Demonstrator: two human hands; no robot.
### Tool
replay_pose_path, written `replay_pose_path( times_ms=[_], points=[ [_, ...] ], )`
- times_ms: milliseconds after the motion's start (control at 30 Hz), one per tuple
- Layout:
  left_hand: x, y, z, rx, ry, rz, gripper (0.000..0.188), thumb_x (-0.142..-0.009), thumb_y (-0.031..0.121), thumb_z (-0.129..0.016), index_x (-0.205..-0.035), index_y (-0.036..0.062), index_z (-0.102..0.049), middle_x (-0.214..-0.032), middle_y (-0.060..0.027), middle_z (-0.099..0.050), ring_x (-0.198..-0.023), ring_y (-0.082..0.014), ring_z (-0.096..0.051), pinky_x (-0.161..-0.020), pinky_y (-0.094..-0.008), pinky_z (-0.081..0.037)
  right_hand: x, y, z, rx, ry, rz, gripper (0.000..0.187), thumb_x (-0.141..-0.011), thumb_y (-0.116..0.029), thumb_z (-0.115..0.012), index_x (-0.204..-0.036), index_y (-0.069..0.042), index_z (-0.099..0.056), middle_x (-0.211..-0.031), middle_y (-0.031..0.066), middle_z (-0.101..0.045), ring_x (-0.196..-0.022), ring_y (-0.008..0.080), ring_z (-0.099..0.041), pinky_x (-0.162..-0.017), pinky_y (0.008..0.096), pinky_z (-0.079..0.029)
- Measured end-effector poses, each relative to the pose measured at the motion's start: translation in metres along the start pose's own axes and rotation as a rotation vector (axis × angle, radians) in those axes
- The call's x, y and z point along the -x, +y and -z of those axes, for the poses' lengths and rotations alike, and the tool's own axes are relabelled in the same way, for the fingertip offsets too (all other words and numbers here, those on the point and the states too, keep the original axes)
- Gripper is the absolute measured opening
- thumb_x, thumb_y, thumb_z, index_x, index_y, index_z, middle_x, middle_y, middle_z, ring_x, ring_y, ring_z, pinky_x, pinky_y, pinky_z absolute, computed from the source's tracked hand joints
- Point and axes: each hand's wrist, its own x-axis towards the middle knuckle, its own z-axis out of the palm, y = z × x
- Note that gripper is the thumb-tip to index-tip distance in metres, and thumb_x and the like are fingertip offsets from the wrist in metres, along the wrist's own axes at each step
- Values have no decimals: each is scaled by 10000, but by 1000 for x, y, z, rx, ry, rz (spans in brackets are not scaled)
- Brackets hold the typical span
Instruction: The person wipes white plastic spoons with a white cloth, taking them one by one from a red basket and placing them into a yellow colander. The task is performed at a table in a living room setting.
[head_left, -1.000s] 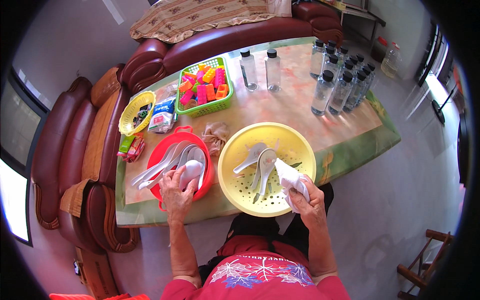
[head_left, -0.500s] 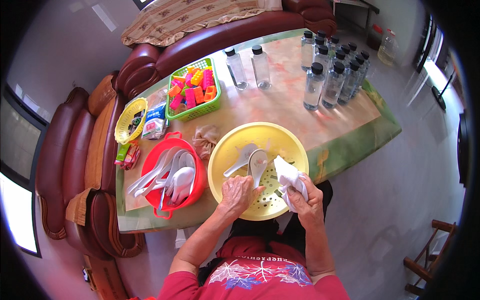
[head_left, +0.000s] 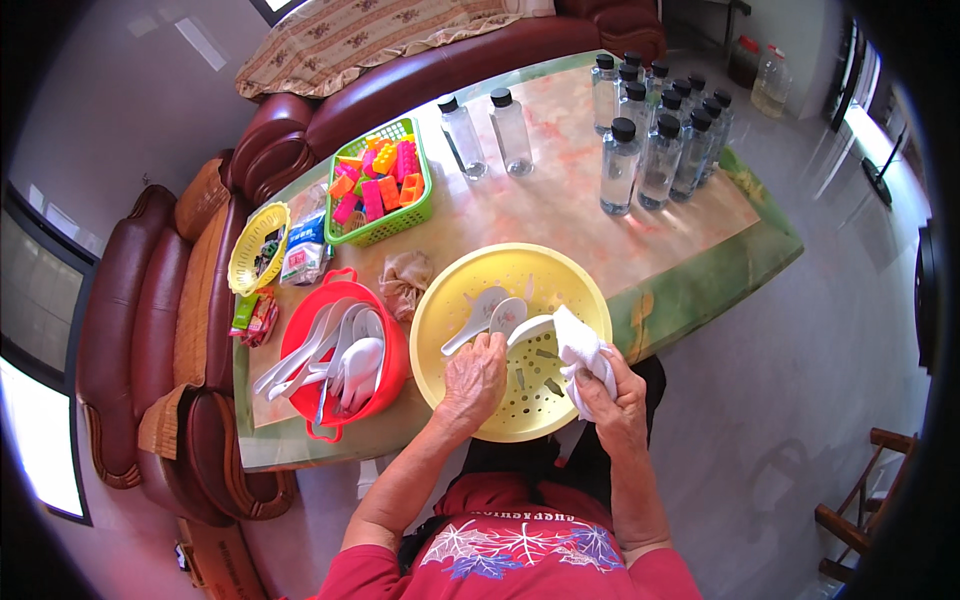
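Note:
My left hand (head_left: 474, 384) is closed over the yellow colander (head_left: 440, 390), its fingers at a white soup spoon whose handle (head_left: 532, 328) points right to the cloth. A flower-patterned spoon bowl (head_left: 508, 315) shows just above my fingertips; I cannot tell whether it belongs to that handle. My right hand (head_left: 618, 405) grips a folded white cloth (head_left: 578, 345), which touches the handle's end. Another white soup spoon (head_left: 475, 322) lies in the colander to the left. Several white soup spoons (head_left: 358, 362) stand in a red basket (head_left: 395, 355) left of the colander.
A crumpled brown cloth or bag (head_left: 405, 280) lies behind the red basket. Farther back are a green basket (head_left: 385, 232) of toy bricks, a yellow basket (head_left: 243, 265), packets (head_left: 303, 248) and two clear bottles (head_left: 512, 140). Several capped bottles (head_left: 660, 165) crowd the table's far right.
The spoon handle, earlier pointing down under my left hand, now points right and meets the cloth. My left hand has turned slightly, and the cloth remains in my right hand.

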Motion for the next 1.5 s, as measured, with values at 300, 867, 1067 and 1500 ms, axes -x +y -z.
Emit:
replay_pose_path(
  times_ms=[300,867,1067,1500],
  points=[
    [9,14,42,1127,-212,336,175,-929,162,-411,-1013,13,-449,-636,-33,-441,-505,-88,-413,-457,-265,-390,-12,-8,-19,62,174,103,271,-820,-22,-621,-1072,-10,-521,-955,63,-578,-867,116,-556,-751,247,-465],
    [52,22,43,1808,-302,317,85,-942,130,-367,-953,101,-446,-538,70,-276,-416,-27,-217,-391,-197,-204,-21,-18,-52,865,-348,587,283,-691,-65,-666,-970,-98,-632,-943,84,-597,-875,291,-551,-737,382,-473],
    [56,35,59,1863,-369,359,79,-944,139,-392,-988,87,-432,-589,60,-287,-448,-35,-235,-405,-194,-228,-39,-11,-60,891,-121,710,283,-640,-25,-669,-901,-104,-595,-952,94,-549,-869,280,-536,-814,384,-398],
    [54,30,36,1871,-181,315,173,-962,148,-393,-1095,52,-447,-584,67,-305,-456,-23,-256,-402,-185,-238,-23,21,-67,678,42,401,315,-668,-1,-685,-971,-73,-636,-1164,138,-364,-1095,307,-391,-898,387,-386]
  ],
)
